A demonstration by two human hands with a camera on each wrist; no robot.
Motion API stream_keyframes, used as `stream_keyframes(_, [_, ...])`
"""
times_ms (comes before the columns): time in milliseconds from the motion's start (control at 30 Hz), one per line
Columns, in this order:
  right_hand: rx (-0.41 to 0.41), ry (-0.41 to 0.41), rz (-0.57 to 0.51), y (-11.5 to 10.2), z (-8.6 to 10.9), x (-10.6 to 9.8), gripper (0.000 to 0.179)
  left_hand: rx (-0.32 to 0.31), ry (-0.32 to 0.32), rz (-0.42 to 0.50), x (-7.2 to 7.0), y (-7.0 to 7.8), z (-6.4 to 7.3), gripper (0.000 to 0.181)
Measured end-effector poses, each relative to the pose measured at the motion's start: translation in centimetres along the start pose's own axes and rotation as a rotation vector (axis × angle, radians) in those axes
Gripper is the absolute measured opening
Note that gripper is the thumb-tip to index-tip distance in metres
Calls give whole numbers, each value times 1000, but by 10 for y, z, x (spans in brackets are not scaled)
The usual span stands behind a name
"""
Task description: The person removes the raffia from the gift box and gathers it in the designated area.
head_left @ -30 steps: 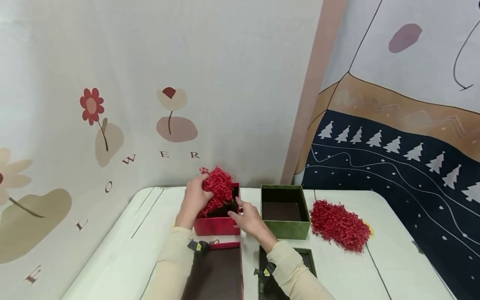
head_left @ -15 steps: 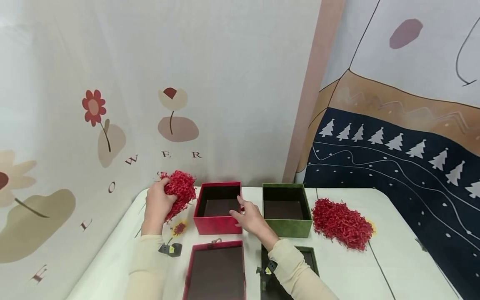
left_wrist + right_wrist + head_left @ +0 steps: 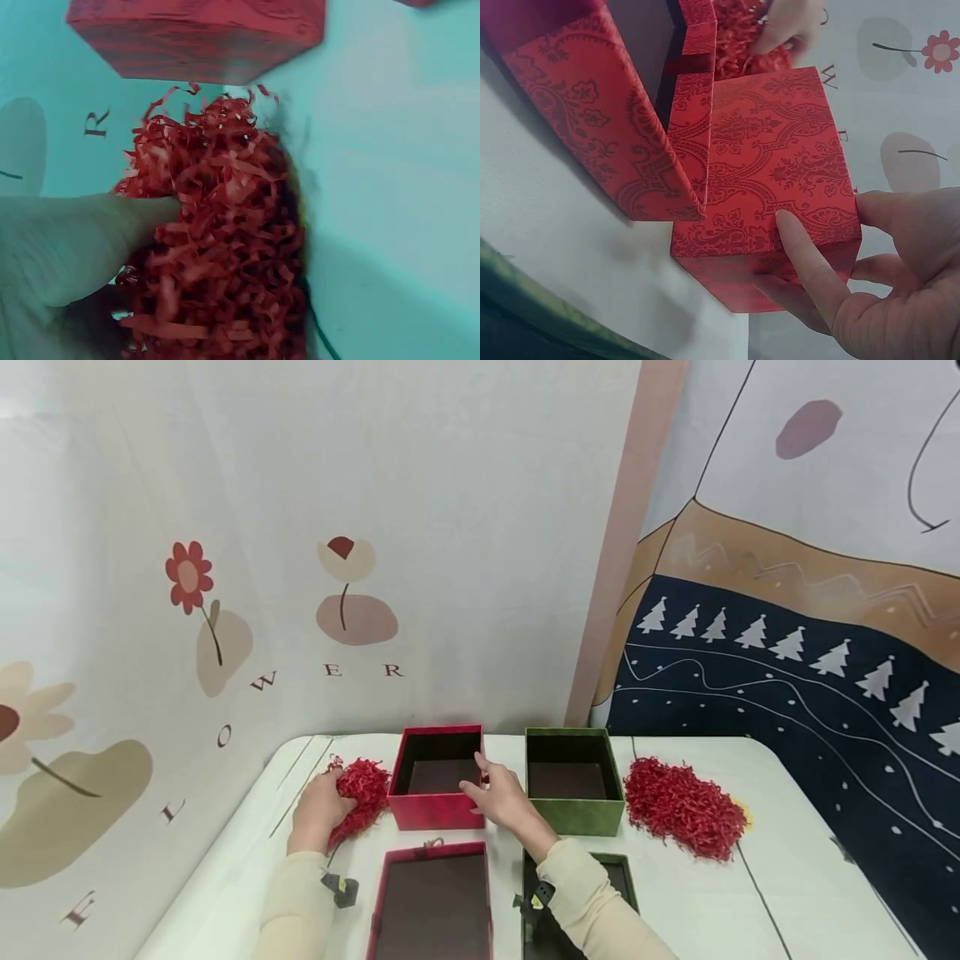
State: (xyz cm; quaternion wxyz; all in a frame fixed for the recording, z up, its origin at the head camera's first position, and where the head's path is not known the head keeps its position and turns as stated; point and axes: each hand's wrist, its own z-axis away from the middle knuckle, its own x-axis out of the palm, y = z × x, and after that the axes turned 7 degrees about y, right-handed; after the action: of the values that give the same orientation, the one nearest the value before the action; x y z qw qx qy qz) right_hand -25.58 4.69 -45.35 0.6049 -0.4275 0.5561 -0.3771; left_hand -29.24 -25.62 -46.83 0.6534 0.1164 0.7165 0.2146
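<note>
At the left of the table my left hand (image 3: 318,810) grips a clump of red shredded paper (image 3: 363,793), which is low at the tabletop beside the red box. Its thumb presses into the paper strips (image 3: 232,225) in the left wrist view. My right hand (image 3: 501,793) holds the front right corner of the red box (image 3: 427,812), fingers spread over the patterned outside (image 3: 772,150). Inside, the red box shows a bare dark bottom.
An open green box (image 3: 576,818) stands right of the red one. In front lie a red lid (image 3: 431,902) and a green lid (image 3: 618,881), the latter partly under my right forearm. Another pile of red shredded paper (image 3: 682,810) lies at the right. A curtain (image 3: 465,568) hangs behind.
My left hand has lifted the shredded paper out of the red box, carried it left and lowered it to the table. My right hand has stayed on the box.
</note>
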Motion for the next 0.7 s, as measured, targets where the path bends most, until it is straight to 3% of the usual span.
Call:
stream_keyframes(200, [-6,7,2,0,-1,-2,69,-4,-37,-71,3,10,8,70])
stream_keyframes(367, [-4,11,6,1,-1,-4,70,-81,-29,-59,-7,38,14,78])
stream_keyframes(433, [-2,11,10,0,-2,-4,70,-85,-13,-71,-13,52,18,78])
stream_keyframes(533, [3,3,18,0,-2,-5,72,0,31,-66,-22,75,28,70])
stream_keyframes(700, [-9,-22,75,-2,2,-10,76,243,111,-40,-17,111,57,54])
